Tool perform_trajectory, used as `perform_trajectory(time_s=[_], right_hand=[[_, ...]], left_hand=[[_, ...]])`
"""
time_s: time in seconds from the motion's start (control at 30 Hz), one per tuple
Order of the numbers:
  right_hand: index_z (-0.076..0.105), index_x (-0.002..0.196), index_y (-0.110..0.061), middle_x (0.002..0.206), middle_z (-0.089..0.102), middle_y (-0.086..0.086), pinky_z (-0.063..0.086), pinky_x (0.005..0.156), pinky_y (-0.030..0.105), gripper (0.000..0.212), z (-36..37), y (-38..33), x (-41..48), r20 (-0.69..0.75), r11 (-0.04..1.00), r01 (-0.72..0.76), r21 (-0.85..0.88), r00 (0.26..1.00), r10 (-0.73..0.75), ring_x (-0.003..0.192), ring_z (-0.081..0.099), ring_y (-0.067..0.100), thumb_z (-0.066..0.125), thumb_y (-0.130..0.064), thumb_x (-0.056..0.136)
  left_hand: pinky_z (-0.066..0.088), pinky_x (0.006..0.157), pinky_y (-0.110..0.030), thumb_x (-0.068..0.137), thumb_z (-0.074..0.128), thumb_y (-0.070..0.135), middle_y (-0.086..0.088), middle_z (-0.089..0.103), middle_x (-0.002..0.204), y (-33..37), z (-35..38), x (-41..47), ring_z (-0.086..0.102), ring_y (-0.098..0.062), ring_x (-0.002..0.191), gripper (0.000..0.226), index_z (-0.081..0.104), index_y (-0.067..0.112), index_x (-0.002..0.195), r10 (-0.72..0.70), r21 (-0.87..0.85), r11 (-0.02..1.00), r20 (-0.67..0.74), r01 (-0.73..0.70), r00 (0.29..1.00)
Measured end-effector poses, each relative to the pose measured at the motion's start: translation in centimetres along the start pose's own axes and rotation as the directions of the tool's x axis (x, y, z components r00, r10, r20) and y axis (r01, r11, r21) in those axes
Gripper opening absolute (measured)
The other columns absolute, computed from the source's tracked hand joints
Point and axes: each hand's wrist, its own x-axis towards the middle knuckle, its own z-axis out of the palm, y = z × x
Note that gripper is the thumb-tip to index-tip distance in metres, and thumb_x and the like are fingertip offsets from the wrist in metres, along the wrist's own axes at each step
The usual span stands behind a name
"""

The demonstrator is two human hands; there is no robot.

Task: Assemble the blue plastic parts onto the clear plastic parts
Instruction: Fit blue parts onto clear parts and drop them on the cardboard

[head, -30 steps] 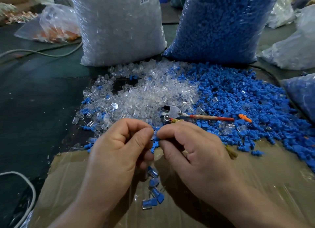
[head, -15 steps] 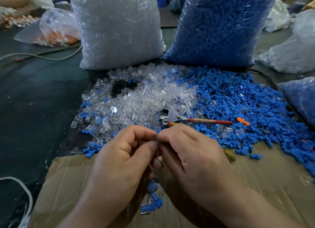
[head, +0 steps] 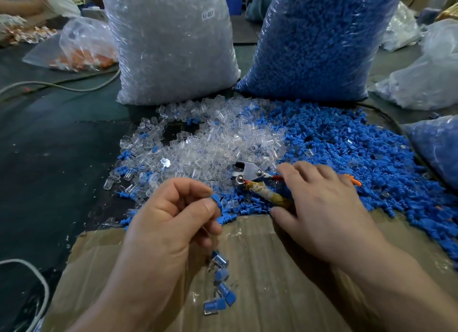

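Blue, the part (head: 215, 198) pinched by thumb and forefinger of the left hand (head: 173, 215) sits at centre in the head view; it looks light, stiff and slick, probably best held by its broad head, leaving the ribbed stem free. The right hand (head: 319, 207), fingers spread and holding nothing, lies at 3 o'clock on the blue heap (head: 371, 158), with the clear heap (head: 210, 145) at 12 and finished pieces (head: 221, 274) at 6 on cardboard (head: 272, 269). Half a second earlier both hands met on one piece; the right has since moved off.
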Motion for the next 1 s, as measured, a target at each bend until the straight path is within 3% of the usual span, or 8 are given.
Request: perform_trajectory(time_s=[0.4,0.53,0.67,0.8,0.9,1.0], right_hand=[[0.046,0.129,-0.032,0.122,0.049,-0.003,0.038,0.093,0.041,0.049,-0.2,-0.2,1.1,-0.007,0.999,-0.005,0.039,1.000,0.005,0.109,0.042,0.022,0.052,-0.052,0.084],[0.050,0.128,-0.027,0.112,0.056,-0.005,0.041,0.086,0.039,0.050,-0.7,0.1,0.7,-0.137,0.986,0.018,0.163,0.991,0.005,0.099,0.042,0.018,0.053,-0.047,0.083],[0.053,0.125,-0.021,0.101,0.060,-0.008,0.038,0.075,0.032,0.048,-1.6,-0.4,-0.3,-0.273,0.941,0.166,0.296,0.958,-0.084,0.092,0.048,0.017,0.050,-0.046,0.083],[0.058,0.125,-0.018,0.110,0.064,-0.005,0.040,0.082,0.026,0.054,-1.6,-0.9,-1.3,-0.221,0.902,0.299,0.311,0.946,-0.238,0.099,0.057,0.018,0.048,-0.045,0.080],[0.058,0.127,-0.021,0.114,0.064,-0.004,0.050,0.083,0.035,0.057,-1.7,-0.9,-1.7,-0.157,0.899,0.312,0.306,0.948,-0.276,0.102,0.060,0.020,0.046,-0.046,0.077],[0.056,0.129,-0.023,0.114,0.063,-0.006,0.050,0.080,0.033,0.058,-1.7,-0.8,-1.7,-0.145,0.901,0.316,0.298,0.948,-0.284,0.101,0.059,0.017,0.044,-0.047,0.078]], left_hand=[[0.049,0.041,-0.024,0.067,0.070,0.013,-0.013,0.064,0.066,0.1,-0.4,0.4,0.057,-0.018,0.051,0.014,0.075,0.017,0.079,-0.030,-0.001,1.000,-0.012,0.030,0.999],[0.050,0.043,-0.023,0.065,0.070,0.017,-0.011,0.064,0.066,-0.2,-0.5,0.7,0.058,-0.018,0.053,0.014,0.074,0.021,0.078,0.006,0.048,0.999,-0.046,-0.004,0.999],[0.048,0.043,-0.027,0.067,0.072,0.022,-0.008,0.065,0.068,-0.3,-0.9,0.9,0.055,-0.017,0.052,0.015,0.073,0.024,0.082,-0.004,0.048,0.999,-0.054,0.007,0.999],[0.049,0.044,-0.022,0.069,0.072,0.024,-0.005,0.066,0.069,-0.5,-1.1,1.1,0.057,-0.015,0.055,0.014,0.073,0.025,0.084,0.056,0.083,0.995,-0.050,-0.052,0.997],[0.048,0.045,-0.020,0.076,0.079,0.017,-0.006,0.065,0.071,-0.8,-1.2,1.3,0.057,-0.014,0.057,0.013,0.073,0.025,0.085,0.097,0.068,0.993,-0.035,-0.094,0.995],[0.047,0.047,-0.020,0.077,0.072,0.016,-0.007,0.065,0.072,-1.2,-1.5,1.4,0.059,-0.014,0.059,0.014,0.073,0.024,0.088,0.126,0.083,0.989,-0.024,-0.124,0.992]])
